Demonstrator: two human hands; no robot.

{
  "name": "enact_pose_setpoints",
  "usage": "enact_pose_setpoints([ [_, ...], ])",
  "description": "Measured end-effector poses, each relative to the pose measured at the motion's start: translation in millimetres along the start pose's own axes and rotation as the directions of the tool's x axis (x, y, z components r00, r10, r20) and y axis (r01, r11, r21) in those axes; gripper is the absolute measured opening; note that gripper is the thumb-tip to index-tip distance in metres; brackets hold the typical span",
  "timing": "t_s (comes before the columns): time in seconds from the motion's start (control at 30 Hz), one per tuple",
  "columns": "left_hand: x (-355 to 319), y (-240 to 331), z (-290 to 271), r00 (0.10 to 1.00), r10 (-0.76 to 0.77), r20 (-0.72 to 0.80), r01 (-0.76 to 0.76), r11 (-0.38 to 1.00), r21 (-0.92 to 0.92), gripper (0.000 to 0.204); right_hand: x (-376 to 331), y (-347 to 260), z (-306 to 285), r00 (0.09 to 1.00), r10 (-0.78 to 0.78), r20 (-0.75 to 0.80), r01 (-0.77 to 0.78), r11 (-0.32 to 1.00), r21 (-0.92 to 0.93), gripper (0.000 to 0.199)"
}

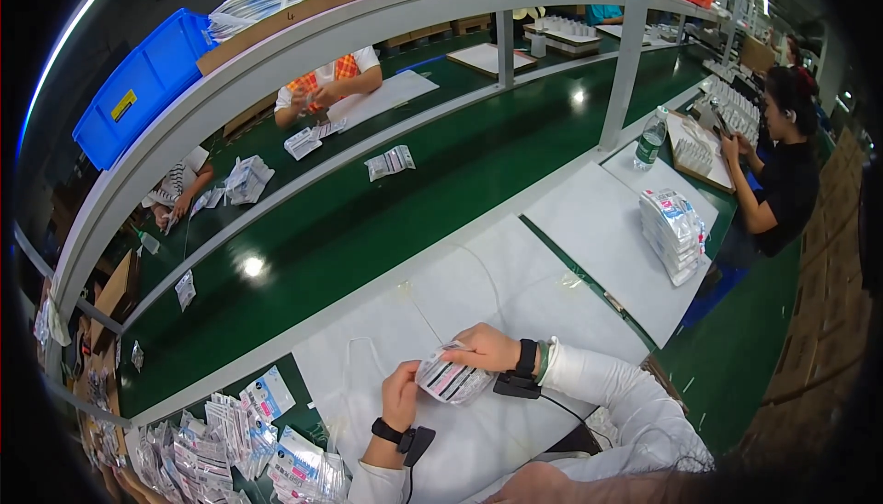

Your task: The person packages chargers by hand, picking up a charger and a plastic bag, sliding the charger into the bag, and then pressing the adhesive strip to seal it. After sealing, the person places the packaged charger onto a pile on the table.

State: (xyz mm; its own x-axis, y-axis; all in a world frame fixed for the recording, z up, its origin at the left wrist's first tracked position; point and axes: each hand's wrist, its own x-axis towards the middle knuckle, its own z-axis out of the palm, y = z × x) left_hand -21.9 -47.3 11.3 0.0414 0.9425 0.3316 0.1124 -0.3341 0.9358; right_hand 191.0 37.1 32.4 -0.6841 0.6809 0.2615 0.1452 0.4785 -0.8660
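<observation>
A clear-and-white printed plastic packet with dark stripes is held between my two hands, above the white work sheet. My left hand is closed on the packet's left edge. My right hand grips its upper right side, the thumb lying over the top. What the packet holds cannot be made out. Each wrist wears a black strap with a small device. To the left of my left hand lies a loose heap of similar packets, white, blue and pink.
A green conveyor belt runs beyond the table, carrying a packet. At right stand a stack of packets and a water bottle. A grey frame and shelf with a blue bin rise overhead. Several people work nearby.
</observation>
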Motion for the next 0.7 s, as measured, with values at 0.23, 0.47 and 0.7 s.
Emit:
enact_pose_setpoints([
  [0.23, -2.4, -9.2, -6.3, 0.963, -0.128, 0.237, 0.101, 0.987, 0.124, 0.031, -0.4, -4.1, -0.6, 0.987, 0.098, -0.131, -0.087, 0.992, 0.086, 0.038],
  [0.47, 0.5, -7.2, -0.3, 0.959, -0.100, 0.265, 0.035, 0.970, 0.239, 0.025, 0.8, 0.1, 2.4, 0.965, 0.160, -0.210, -0.138, 0.984, 0.114, 0.039],
  [0.7, 6.0, 9.7, 3.9, 0.979, -0.047, 0.199, -0.014, 0.957, 0.291, 0.019, 0.4, 28.0, 7.1, 0.952, 0.303, -0.050, -0.266, 0.896, 0.356, 0.033],
])
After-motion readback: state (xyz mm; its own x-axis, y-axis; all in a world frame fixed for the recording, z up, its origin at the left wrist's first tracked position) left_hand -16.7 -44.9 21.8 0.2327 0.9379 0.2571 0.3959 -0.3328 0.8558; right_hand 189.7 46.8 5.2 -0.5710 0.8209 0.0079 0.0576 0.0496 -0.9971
